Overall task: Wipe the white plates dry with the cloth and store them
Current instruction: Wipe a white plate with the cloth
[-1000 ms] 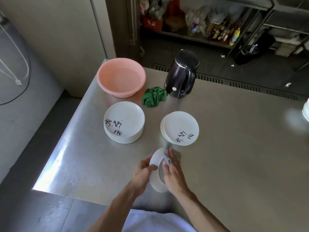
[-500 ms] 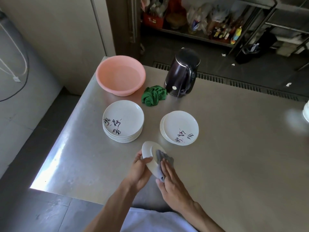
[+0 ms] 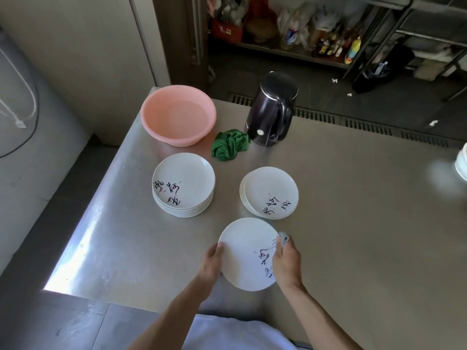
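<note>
- Head view, against the frame half a second earlier: the plate [image 3: 246, 253] was standing nearly edge-on to the camera; it is now lying face-up, with its whole painted face showing.
- The left hand [image 3: 212, 261] is gripping the plate at its left rim, thumb on top and fingers curling underneath, much as before.
- The right hand [image 3: 286, 261] is now sitting at the plate's right rim. Its grip is closing round the grey cloth [image 3: 284, 239], which was spread over the plate earlier; only a small tuft is now poking out past the fingers.
- The plate is being held over the near part of the counter [image 3: 353, 223], just in front of the right stack [image 3: 269, 193]. I cannot tell whether it is touching the counter.
- The left stack [image 3: 183, 184], the taller one, and the right stack are sitting where they were, apart from each other.
- Behind the stacks a pink basin [image 3: 178, 114], a crumpled green rag [image 3: 228, 145] and a dark kettle [image 3: 271, 109] are standing in a row, the rag touching the kettle's base.
- A white container [image 3: 462, 162] is being cut off by the right edge of the view.
- A shelf [image 3: 290, 34] with bottles and bags is standing beyond the counter.
- The right hand is covering part of the held plate's painting.
- Writing: black brush characters with reddish leaf strokes are showing on all three top plates; I cannot read them. The kettle's small round white badge is too small to read.
</note>
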Available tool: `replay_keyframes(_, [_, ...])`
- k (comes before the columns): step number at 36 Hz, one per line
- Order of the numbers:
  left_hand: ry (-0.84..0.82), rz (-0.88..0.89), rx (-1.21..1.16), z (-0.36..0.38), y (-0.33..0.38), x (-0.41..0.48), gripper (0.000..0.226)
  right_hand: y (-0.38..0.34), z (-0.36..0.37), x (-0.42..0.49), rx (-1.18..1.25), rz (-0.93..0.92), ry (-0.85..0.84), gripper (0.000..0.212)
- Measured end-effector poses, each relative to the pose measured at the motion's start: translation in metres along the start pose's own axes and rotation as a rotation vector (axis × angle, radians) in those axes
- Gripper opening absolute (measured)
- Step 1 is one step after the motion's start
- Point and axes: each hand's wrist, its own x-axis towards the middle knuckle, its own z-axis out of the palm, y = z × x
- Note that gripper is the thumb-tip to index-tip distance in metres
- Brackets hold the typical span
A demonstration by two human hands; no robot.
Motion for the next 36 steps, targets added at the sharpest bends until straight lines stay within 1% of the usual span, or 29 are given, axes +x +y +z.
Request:
replay_keyframes(3, [-0.059, -0.026, -0.048, -0.001, 0.0, -0.005, 0.035, 0.012, 0.005, -0.003, 0.044, 0.104, 0.028, 0.013])
replay_keyframes(6, [-0.071, -0.014, -0.04, 0.002, 0.005, -0.007, 0.036, 0.017, 0.009, -0.004, 0.039, 0.145, 0.165, 0.02])
replay_keyframes(7, [-0.07, -0.02, -0.037, 0.003, 0.008, -0.009, 0.036, 0.017, 0.011, -0.004, 0.028, 0.114, 0.197, 0.026])
replay_keyframes(8, [-0.07, -0.029, -0.032, 0.004, 0.01, -0.01, 0.037, 0.017, 0.014, -0.006, -0.004, 0.039, 0.204, 0.032])
replay_keyframes(9, [-0.075, -0.039, -0.027, 0.005, 0.012, -0.01, 0.037, 0.015, 0.017, -0.008, -0.059, -0.054, 0.174, 0.038])
replay_keyframes(10, [-0.084, -0.043, -0.02, 0.007, 0.013, -0.009, 0.038, 0.013, 0.021, -0.01, -0.118, -0.144, 0.098, 0.042])
replay_keyframes(14, [-0.12, -0.011, -0.009, 0.015, 0.017, -0.008, 0.042, 0.004, 0.032, -0.021, -0.485, -0.455, -0.329, 0.056])
replay_keyframes(15, [-0.114, 0.004, -0.019, 0.016, 0.018, -0.007, 0.044, 0.001, 0.032, -0.024, -0.514, -0.519, -0.412, 0.057])
replay_keyframes(17, [-0.066, 0.033, -0.061, 0.014, 0.021, -0.005, 0.045, -0.006, 0.027, -0.031, -0.466, -0.63, -0.552, 0.056])
replay_keyframes(19, [-0.005, 0.056, -0.137, 0.008, 0.026, -0.002, 0.043, -0.007, 0.016, -0.035, -0.47, -0.761, -0.642, 0.053])
replay_keyframes(20, [0.014, 0.069, -0.169, 0.004, 0.028, -0.001, 0.043, -0.004, 0.01, -0.036, -0.514, -0.84, -0.628, 0.05])
replay_keyframes(21, [0.023, 0.085, -0.193, 0.002, 0.03, -0.001, 0.044, 0.001, 0.003, -0.034, -0.567, -0.912, -0.575, 0.047])
replay_keyframes(22, [0.028, 0.103, -0.209, 0.0, 0.033, -0.001, 0.044, 0.005, -0.003, -0.031, -0.616, -0.951, -0.51, 0.046])
replay_keyframes(23, [0.034, 0.12, -0.214, -0.001, 0.035, -0.001, 0.044, 0.007, -0.007, -0.027, -0.648, -0.945, -0.454, 0.047])
replay_keyframes(25, [0.042, 0.139, -0.2, 0.001, 0.039, -0.003, 0.041, 0.002, -0.007, -0.016, -0.692, -0.82, -0.372, 0.054])
replay_keyframes(28, [0.013, 0.132, -0.164, 0.013, 0.043, -0.006, 0.039, -0.015, 0.007, 0.0, -0.753, -0.509, -0.293, 0.059])
replay_keyframes(29, [-0.003, 0.134, -0.159, 0.018, 0.044, -0.006, 0.039, -0.021, 0.012, 0.004, -0.752, -0.455, -0.268, 0.06])
replay_keyframes(30, [-0.017, 0.138, -0.16, 0.023, 0.045, -0.005, 0.04, -0.027, 0.016, 0.006, -0.734, -0.447, -0.257, 0.06])
replay_keyframes(31, [-0.026, 0.144, -0.16, 0.027, 0.047, -0.003, 0.04, -0.032, 0.018, 0.006, -0.699, -0.478, -0.269, 0.06])
replay_keyframes(34, [-0.006, 0.148, -0.18, 0.037, 0.058, 0.011, 0.042, -0.042, 0.013, -0.002, -0.623, -0.662, -0.352, 0.054])
replay_keyframes(35, [0.022, 0.14, -0.193, 0.041, 0.063, 0.018, 0.041, -0.04, 0.009, -0.005, -0.609, -0.69, -0.319, 0.049])
replay_keyframes(36, [0.053, 0.129, -0.212, 0.044, 0.068, 0.025, 0.039, -0.038, 0.005, -0.008, -0.595, -0.685, -0.244, 0.045])
